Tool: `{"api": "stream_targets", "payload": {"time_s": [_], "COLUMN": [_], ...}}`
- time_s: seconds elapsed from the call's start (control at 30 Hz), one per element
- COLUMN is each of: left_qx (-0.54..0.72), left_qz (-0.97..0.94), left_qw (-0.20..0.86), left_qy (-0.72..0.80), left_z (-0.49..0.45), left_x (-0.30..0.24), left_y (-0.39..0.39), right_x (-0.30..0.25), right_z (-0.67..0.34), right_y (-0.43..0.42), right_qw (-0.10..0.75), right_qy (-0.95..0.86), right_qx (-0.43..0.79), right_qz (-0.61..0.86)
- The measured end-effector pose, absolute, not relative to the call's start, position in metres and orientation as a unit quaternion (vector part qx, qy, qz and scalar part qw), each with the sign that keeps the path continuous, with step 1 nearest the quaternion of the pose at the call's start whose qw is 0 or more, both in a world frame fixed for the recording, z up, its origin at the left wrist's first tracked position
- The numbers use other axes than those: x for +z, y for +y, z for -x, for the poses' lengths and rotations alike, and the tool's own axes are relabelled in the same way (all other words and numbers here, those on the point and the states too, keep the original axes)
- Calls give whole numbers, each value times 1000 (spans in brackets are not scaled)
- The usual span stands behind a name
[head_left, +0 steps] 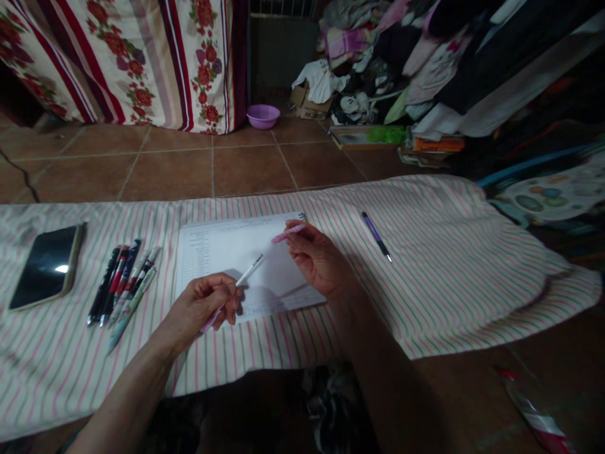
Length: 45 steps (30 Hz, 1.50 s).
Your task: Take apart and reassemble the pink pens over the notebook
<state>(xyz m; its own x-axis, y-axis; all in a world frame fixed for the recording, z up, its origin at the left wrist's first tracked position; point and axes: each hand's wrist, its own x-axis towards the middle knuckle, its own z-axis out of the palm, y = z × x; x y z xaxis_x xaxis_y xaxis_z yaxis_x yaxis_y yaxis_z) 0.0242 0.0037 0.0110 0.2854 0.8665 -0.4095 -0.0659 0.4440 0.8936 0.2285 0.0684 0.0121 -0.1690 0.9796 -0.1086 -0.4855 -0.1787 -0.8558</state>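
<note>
My left hand (208,302) is closed around a pink pen barrel (207,324), most of it hidden by the fingers. A thin white refill (249,270) sticks out of it, pointing up and to the right. Between the thumb and fingers of my right hand (319,260), a pink pen part (286,234) is pinched, apart from the refill tip. Both hands are above a white paper sheet (246,236) with printed rows along its left side. A purple and black pen (377,236) lies right of the sheet.
A striped cloth (439,252) covers the low table. Left of the paper lie several pens (123,277) in a bunch and a dark phone (45,265). On the tiled floor beyond are a purple basin (263,117), a cardboard box (309,104) and piled clothes (347,44).
</note>
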Motion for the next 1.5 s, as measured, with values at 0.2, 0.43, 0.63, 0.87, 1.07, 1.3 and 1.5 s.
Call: {"api": "stream_targets", "payload": {"time_s": [0.2, 0.43, 0.63, 0.87, 1.07, 1.3, 1.5], "left_qx": [348, 345, 342, 336, 335, 334, 332], "left_qz": [-398, -399, -407, -411, -404, -406, -407], "left_qw": [690, 689, 686, 688, 690, 691, 696], "left_qy": [495, 497, 497, 495, 499, 496, 489], "left_z": [-24, -26, -26, -26, -28, -27, -25], "left_x": [14, 14, 13, 13, 14, 14, 10], "left_y": [3, 3, 3, 3, 4, 4, 4], "right_x": [6, 4, 6, 7, 9, 10, 12], "right_z": [-225, -225, -225, -224, -223, -224, -224], "right_y": [67, 65, 61, 61, 60, 60, 60], "right_qw": [531, 505, 477, 464, 455, 455, 458], "right_qy": [-343, -343, -372, -396, -410, -410, -396], "right_qx": [679, 688, 687, 674, 670, 672, 689], "right_qz": [372, 392, 403, 416, 419, 415, 399]}}
